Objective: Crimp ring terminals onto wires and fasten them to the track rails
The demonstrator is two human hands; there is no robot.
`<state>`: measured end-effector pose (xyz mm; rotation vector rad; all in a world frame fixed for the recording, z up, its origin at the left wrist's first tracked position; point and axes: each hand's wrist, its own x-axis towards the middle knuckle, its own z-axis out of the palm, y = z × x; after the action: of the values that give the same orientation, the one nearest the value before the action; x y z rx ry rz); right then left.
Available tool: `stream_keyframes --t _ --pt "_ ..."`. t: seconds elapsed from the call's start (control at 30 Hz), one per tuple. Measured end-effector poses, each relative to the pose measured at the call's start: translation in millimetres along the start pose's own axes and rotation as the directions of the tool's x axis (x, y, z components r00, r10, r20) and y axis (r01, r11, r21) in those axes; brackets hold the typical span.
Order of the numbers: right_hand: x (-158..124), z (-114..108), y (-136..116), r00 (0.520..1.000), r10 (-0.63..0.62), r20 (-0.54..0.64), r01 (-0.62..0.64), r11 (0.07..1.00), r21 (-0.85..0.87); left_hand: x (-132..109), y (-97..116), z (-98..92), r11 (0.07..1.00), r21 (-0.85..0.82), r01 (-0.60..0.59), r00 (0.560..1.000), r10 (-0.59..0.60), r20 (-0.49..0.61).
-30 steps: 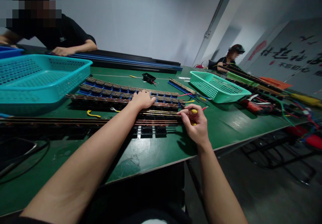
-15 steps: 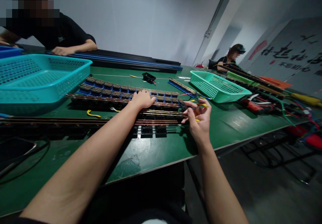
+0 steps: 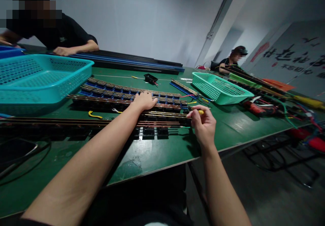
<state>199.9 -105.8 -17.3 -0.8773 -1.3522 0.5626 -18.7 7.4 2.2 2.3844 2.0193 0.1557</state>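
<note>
My left hand (image 3: pixel 144 100) lies palm down with fingers stretched on a long strip of copper rails and black sockets (image 3: pixel 157 114) on the green table (image 3: pixel 152 155). My right hand (image 3: pixel 203 122) is closed in a pinch at the right end of that strip, holding a small yellow-tipped wire piece (image 3: pixel 200 111). Further strips with blue and black sockets (image 3: pixel 114 92) lie behind my left hand. A longer copper strip (image 3: pixel 50 121) runs off to the left.
A blue basket (image 3: pixel 38 80) stands at the left, a green basket (image 3: pixel 218 89) at the right. Loose yellow wires (image 3: pixel 95 115), a black part (image 3: pixel 150 78), red tools (image 3: pixel 259 108) and cables lie about. Two other people work at the far side.
My right hand opened its fingers half a second ago, then closed again into a pinch at the strip's right end. My left hand has stayed put.
</note>
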Motion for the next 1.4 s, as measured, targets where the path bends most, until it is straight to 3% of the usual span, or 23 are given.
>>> stream_keyframes --t 0.1,0.3,0.53,0.77,0.87,1.0,1.1,1.23,1.4 --pt "-3.1 -1.1 1.3 0.997 -0.006 0.071 0.015 0.991 -0.132 -0.1 -0.1 0.1 1.000 -0.002 -0.001 1.000 0.001 0.002" --pt "-8.8 -0.6 3.8 0.965 -0.097 0.244 0.195 0.886 -0.421 -0.6 0.3 -0.3 1.000 -0.006 -0.003 1.000 0.003 0.000" --pt "-9.4 0.0 6.4 0.902 -0.157 0.403 0.379 0.737 -0.560 0.4 0.0 0.6 1.000 -0.010 -0.001 1.000 0.001 -0.011" --pt "-11.0 -0.4 8.9 0.892 -0.168 0.420 0.412 0.685 -0.601 1.9 -1.2 3.1 1.000 -0.012 -0.007 1.000 0.007 -0.027" --pt "-11.5 -1.1 6.4 0.927 -0.137 0.349 0.318 0.779 -0.540 2.3 -1.7 3.5 1.000 -0.004 -0.012 1.000 0.012 -0.027" --pt "-9.6 -1.3 1.8 0.994 -0.088 0.072 0.108 0.926 -0.363 2.0 -1.9 2.4 1.000 -0.001 -0.013 1.000 0.013 -0.019" --pt "-5.6 -0.9 -0.3 0.995 -0.010 -0.099 -0.004 0.991 -0.137 1.4 -1.6 1.2 1.000 -0.008 -0.014 1.000 0.014 -0.018" --pt "1.0 -2.4 -3.5 0.969 0.117 -0.218 -0.077 0.980 0.183 0.3 -1.1 0.0 1.000 -0.015 -0.013 1.000 0.012 -0.011" --pt "6.1 -9.0 -8.2 0.931 0.248 -0.269 -0.139 0.920 0.366 -0.5 -0.2 -1.6 1.000 -0.012 -0.010 1.000 0.010 0.004"
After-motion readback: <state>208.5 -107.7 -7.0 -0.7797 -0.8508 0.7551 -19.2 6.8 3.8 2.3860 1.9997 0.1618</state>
